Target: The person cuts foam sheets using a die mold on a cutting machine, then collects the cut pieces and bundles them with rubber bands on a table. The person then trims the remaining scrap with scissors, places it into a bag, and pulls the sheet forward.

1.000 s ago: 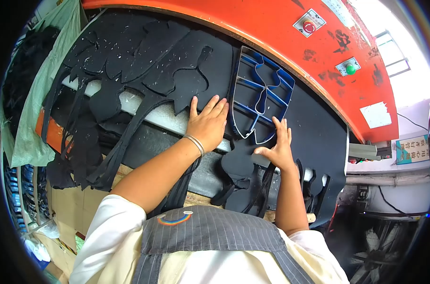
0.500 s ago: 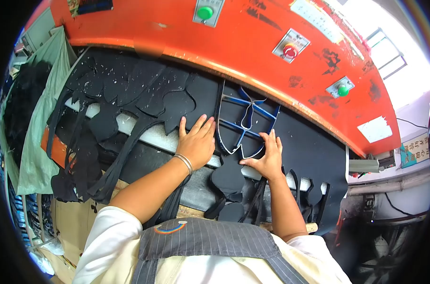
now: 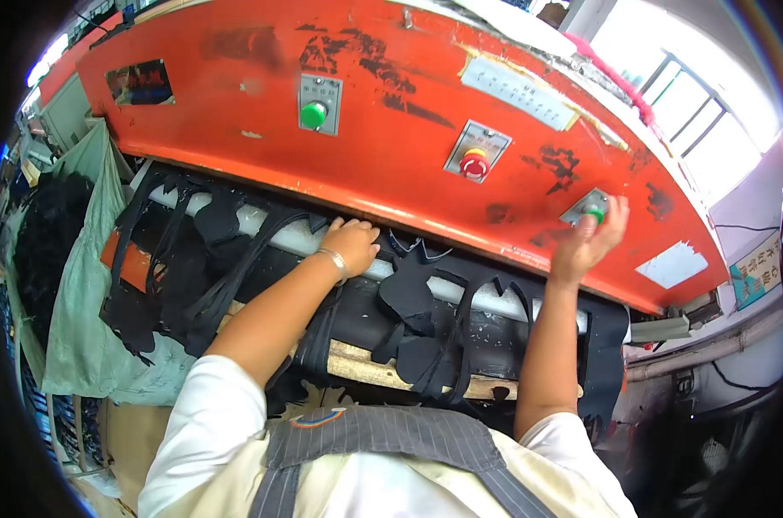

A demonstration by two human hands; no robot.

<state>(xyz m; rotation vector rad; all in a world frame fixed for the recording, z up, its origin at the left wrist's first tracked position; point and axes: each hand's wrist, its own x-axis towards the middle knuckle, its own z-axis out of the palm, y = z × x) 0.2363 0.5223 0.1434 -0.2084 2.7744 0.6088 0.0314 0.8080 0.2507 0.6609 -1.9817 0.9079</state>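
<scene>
My left hand (image 3: 352, 246) lies flat on the black sheet material, fingers outstretched along the lower edge of the orange machine front (image 3: 262, 164). Beside it, the pointed end of a metal cutting die (image 3: 424, 253) shows from under that edge; the rest is hidden. My right hand (image 3: 588, 244) is raised at the right green button (image 3: 593, 212), holding nothing, its fingers apart. The thumb is over or against the button; I cannot tell whether it presses. Cut black sheet (image 3: 406, 293) with openings and strips hangs below the machine.
A red stop button (image 3: 474, 164) and another green button (image 3: 314, 115) sit on the orange front. To the left hangs a green cloth (image 3: 81, 319). A wooden bar (image 3: 365, 367) runs below the sheet, and a pipe (image 3: 710, 350) is at the right.
My right hand has left the cutting die and risen to the right green button. My left hand stays on the sheet. The orange front now covers most of the die, and the view has tilted up.
</scene>
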